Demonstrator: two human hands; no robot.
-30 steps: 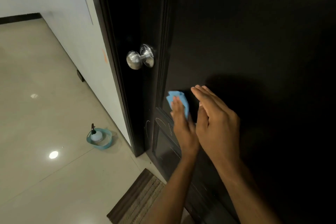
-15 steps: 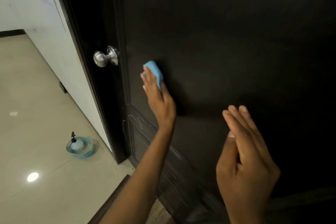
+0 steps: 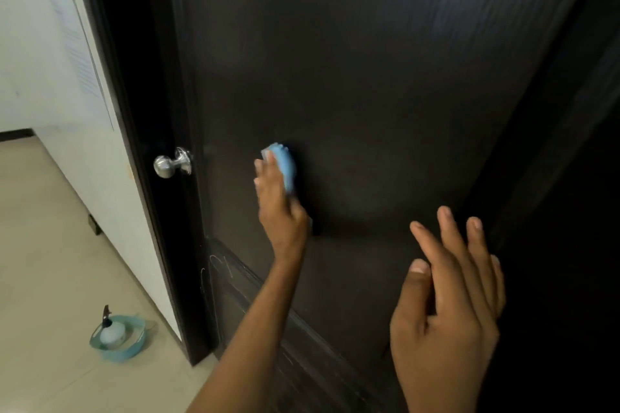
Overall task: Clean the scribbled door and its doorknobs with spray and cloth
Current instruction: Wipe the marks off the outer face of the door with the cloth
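While the left hand (image 3: 278,198) presses the blue cloth (image 3: 283,164) flat against the dark door (image 3: 369,77), its fingers lie over the cloth and pin it to the panel to the right of the silver doorknob (image 3: 172,163). The right hand (image 3: 449,305) hangs apart from the left, fingers straight and spread, holding nothing; whether its fingertips touch the door I cannot tell. The cloth looks soft and light, bunched into a pad, so it should mould to the flat panel and into the grooves of the moulding; it is best held under the whole flat of the fingers, as now, since a loose edge would likely fold or slip out on the smooth dark finish. The door itself is stiff and hinged, so hard rubbing may swing it, and a bracing palm would help. Faint white scribbles (image 3: 218,266) show on the lower panel near the door's edge, below the cloth, apparently not yet wiped. The spray bottle (image 3: 107,325) stands in a teal basin (image 3: 134,349) on the tiled floor (image 3: 50,245), well apart from both hands. The knob is round and shiny, probably slippery, and wants the cloth wrapped round it
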